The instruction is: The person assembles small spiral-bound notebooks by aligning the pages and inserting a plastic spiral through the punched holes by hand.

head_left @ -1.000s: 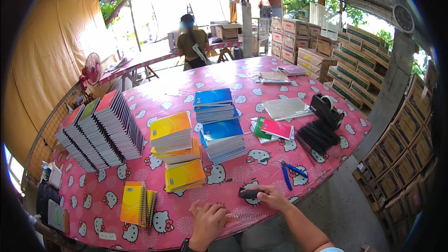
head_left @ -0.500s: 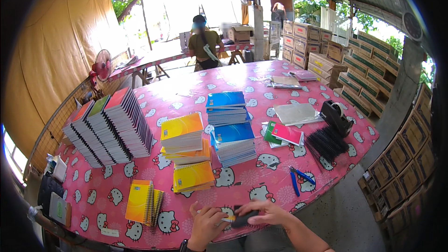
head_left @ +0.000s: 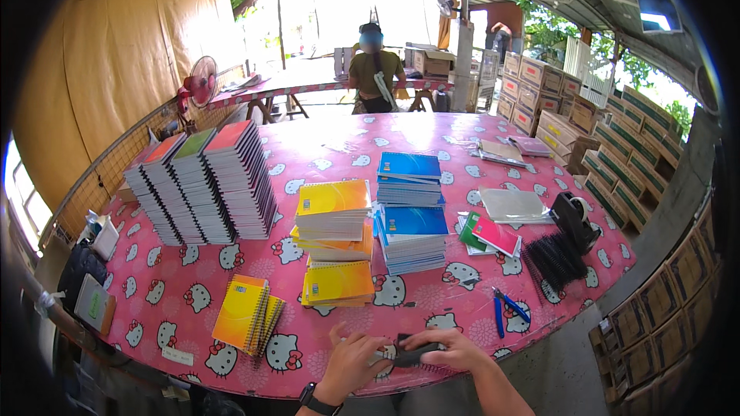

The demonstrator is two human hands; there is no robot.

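Note:
My left hand (head_left: 357, 362), with a black watch (head_left: 317, 400) at its wrist, is at the near edge of the table, its fingers bent toward the right hand. What its fingertips hold is hidden. My right hand (head_left: 451, 348) is closed on a dark elongated object (head_left: 408, 356), whose kind I cannot make out. To the left lie a few yellow spiral notebooks (head_left: 240, 312). Beyond my hands stand stacks of yellow notebook blocks (head_left: 336, 283) and blue notebook blocks (head_left: 415, 221). Blue-handled pliers (head_left: 510, 312) lie open to the right.
Tall stacks of bound notebooks (head_left: 208, 185) stand at the left. Black spiral coils (head_left: 553, 263), a tape dispenser (head_left: 574, 221), loose covers (head_left: 495, 236) and a clear plastic sheet (head_left: 515, 206) lie at the right. Cartons (head_left: 663, 285) line the right side. Another person (head_left: 376, 73) stands at a far table.
My view has tilted and turned left, so the table sits further right in it. The yellow piece seen between my hands is now hidden. My right hand still grips the dark object.

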